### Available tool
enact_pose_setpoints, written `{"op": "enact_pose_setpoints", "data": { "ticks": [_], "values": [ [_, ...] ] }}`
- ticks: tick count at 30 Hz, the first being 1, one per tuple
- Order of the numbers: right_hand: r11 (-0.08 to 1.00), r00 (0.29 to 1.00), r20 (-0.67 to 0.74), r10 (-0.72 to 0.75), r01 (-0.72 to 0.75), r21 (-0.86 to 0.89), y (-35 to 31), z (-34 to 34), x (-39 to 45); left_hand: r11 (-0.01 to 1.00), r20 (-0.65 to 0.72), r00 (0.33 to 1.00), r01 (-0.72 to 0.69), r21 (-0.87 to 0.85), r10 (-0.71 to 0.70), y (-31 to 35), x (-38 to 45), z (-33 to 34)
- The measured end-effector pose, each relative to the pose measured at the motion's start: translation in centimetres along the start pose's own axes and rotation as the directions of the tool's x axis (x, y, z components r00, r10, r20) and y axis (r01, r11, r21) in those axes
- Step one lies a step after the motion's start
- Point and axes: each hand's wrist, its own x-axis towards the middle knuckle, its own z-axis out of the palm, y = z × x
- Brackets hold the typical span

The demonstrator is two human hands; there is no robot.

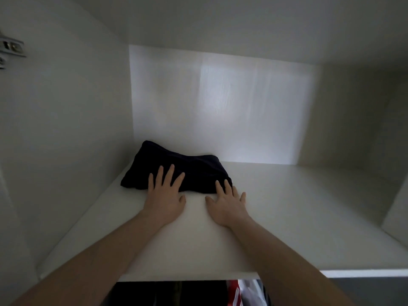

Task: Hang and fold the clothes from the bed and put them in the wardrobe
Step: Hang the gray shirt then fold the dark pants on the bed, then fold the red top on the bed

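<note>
White shelf (276,217), wardrobe interior. On it, back-left: dark garment (176,171), folded, long axis left-right. Left hand (164,198) flat, fingers on garment; right hand (227,205) flat, fingertips perhaps just touching its near-right corner.

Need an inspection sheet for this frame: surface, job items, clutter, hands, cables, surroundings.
Surface: white wardrobe shelf, mostly bare.
Job's things: one folded dark garment lies on the shelf, toward the back left corner.
Clutter: nothing seen on the shelf.
Hands: left hand flat, fingers straight, fingertips resting on the garment's near edge; right hand flat on the shelf, fingertips touching the garment's right end. Neither hand grips anything.
Cables: nothing seen.
Surroundings: white wardrobe walls; metal door hinge at upper left; hanging clothes partly visible below the shelf edge, dark and red-and-white, too cut off to identify.
</note>
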Motion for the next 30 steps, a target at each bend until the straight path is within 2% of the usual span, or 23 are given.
{"op": "enact_pose_setpoints", "data": {
  "ticks": [3,6,8,11,16,19,21,23,25,28,30],
  "values": [
    [0.999,0.999,0.025,-0.019,0.018,0.050,0.6,-0.9,-3.6,0.996,0.049,0.995,-0.082,0.018,0.081,1.6,-2.3,-1.7],
    [0.989,0.998,0.044,-0.049,0.042,0.142,1.5,-2.4,-8.4,0.988,0.074,0.986,-0.145,-0.051,0.148,3.3,-5.2,-3.6],
    [0.962,0.996,0.056,-0.070,0.053,0.268,2.4,-3.6,-12.2,0.977,0.089,0.980,-0.166,-0.133,0.179,4.8,-7.5,-5.0],
    [0.864,0.997,0.012,-0.074,0.058,0.500,4.5,-5.1,-19.0,0.937,0.078,0.968,-0.209,-0.282,0.239,7.8,-12.1,-7.0],
    [0.822,0.983,-0.179,0.028,0.079,0.564,9.6,-6.8,-33.6,0.769,-0.027,0.920,-0.342,-0.539,0.391,14.3,-22.5,-9.6],
    [0.841,0.956,-0.240,0.169,-0.013,0.540,13.3,-7.3,-43.9,0.648,-0.051,0.866,-0.411,-0.642,0.498,19.5,-28.9,-11.2],
    [0.831,0.926,-0.252,0.282,-0.104,0.547,15.5,-7.1,-51.1,0.568,-0.056,0.806,-0.463,-0.680,0.589,23.1,-33.1,-11.9],
    [0.795,0.877,-0.253,0.408,-0.205,0.570,17.2,-6.6,-58.4,0.468,-0.079,0.724,-0.521,-0.714,0.686,26.9,-37.2,-12.5],
    [0.716,0.799,-0.240,0.551,-0.306,0.627,18.3,-5.9,-65.8,0.372,-0.091,0.634,-0.557,-0.742,0.768,30.9,-41.3,-12.9],
    [0.579,0.628,-0.228,0.744,-0.437,0.688,18.9,-4.8,-76.6,0.254,-0.087,0.501,-0.572,-0.780,0.861,36.9,-47.9,-13.7],
    [0.491,0.495,-0.232,0.837,-0.493,0.719,18.7,-4.2,-83.2,0.157,-0.096,0.376,-0.588,-0.794,0.922,40.7,-52.4,-14.3]
  ]
}}
